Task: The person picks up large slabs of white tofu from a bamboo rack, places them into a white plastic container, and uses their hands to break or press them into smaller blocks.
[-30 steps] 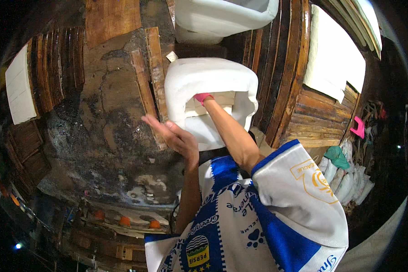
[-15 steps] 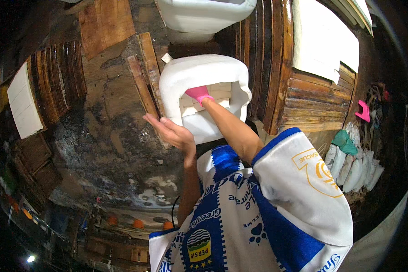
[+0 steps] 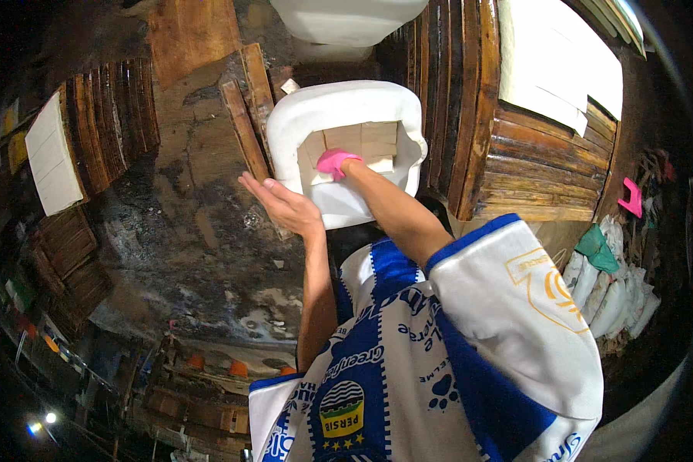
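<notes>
Head view, and plenty crowding round the white, round-cornered plastic tub point(image 3: 343, 96)! Just left of the tub, two narrow brown wooden slats point(image 3: 244, 129); by its far left corner, one small cream-white piece point(image 3: 289, 86). Beyond the tub, a second white plastic container point(image 3: 346, 19), cut off at the top. Close on the tub's right, glossy dark-brown wooden boards point(image 3: 473, 100), with a flat white slab point(image 3: 554, 61) on top. Well right of the tub, bulging white sacks point(image 3: 608, 304) with a crumpled green cloth point(image 3: 595, 248). In the way: bare right forearm point(image 3: 399, 210) slanting across the tub's near right part, covering some of the opening.

Inside the tub, then, pale cream rectangular blocks point(image 3: 381, 135), side by side toward the far part, clean-edged, with thin seams between. Right hand point(image 3: 336, 163), in a pink glove, down in there at the blocks, with fingertips hidden: cannot tell how far closed, or whether gripping one. Left hand point(image 3: 289, 208), bare, by the tub's near left corner, flat, fingers straight, holding nothing.
</notes>
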### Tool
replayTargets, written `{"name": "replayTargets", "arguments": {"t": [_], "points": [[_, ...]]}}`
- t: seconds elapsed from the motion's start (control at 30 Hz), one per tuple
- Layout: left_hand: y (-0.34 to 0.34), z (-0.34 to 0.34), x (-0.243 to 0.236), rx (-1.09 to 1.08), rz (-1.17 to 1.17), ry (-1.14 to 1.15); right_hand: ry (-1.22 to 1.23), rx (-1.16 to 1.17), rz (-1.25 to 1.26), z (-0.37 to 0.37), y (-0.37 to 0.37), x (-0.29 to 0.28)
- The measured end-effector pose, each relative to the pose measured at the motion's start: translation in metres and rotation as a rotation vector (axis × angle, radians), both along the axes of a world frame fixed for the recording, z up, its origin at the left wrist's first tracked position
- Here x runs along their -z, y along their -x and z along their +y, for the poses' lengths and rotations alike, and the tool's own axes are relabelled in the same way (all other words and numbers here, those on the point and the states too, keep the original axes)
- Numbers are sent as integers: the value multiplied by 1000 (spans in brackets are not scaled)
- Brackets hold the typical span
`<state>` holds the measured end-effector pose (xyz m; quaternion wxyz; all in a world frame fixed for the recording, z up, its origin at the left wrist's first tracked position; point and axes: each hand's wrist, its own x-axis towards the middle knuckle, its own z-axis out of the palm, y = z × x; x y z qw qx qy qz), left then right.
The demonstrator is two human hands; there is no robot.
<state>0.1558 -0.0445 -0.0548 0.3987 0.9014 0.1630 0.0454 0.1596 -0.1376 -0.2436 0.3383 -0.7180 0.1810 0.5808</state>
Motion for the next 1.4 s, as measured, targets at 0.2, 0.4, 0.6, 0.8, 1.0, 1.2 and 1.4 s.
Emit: {"name": "replayTargets", "arguments": {"t": [0.2,0.4,0.6,0.8,1.0,1.2,1.4], "points": [[-2,-11,6,-33,13,45,-284,-78,-256,-20,4,10],[15,3,-14,-297,-92,42,-475,592,-739,-179,64,-286],[45,-140,-37,253,-406,20,787,1199,-1071,-461,175,-272],[72,-337,-84,1011,-254,-379,962,958,-1196,-427,123,-238],[63,-393,-89,994,-246,-383,-292,1543,-1088,-507,118,-237],[69,-386,-63,1024,-222,-391,-707,1240,-842,-521,107,-235],[61,-367,-63,1036,-293,-385,-1193,1545,-622,-462,100,-251]]}}
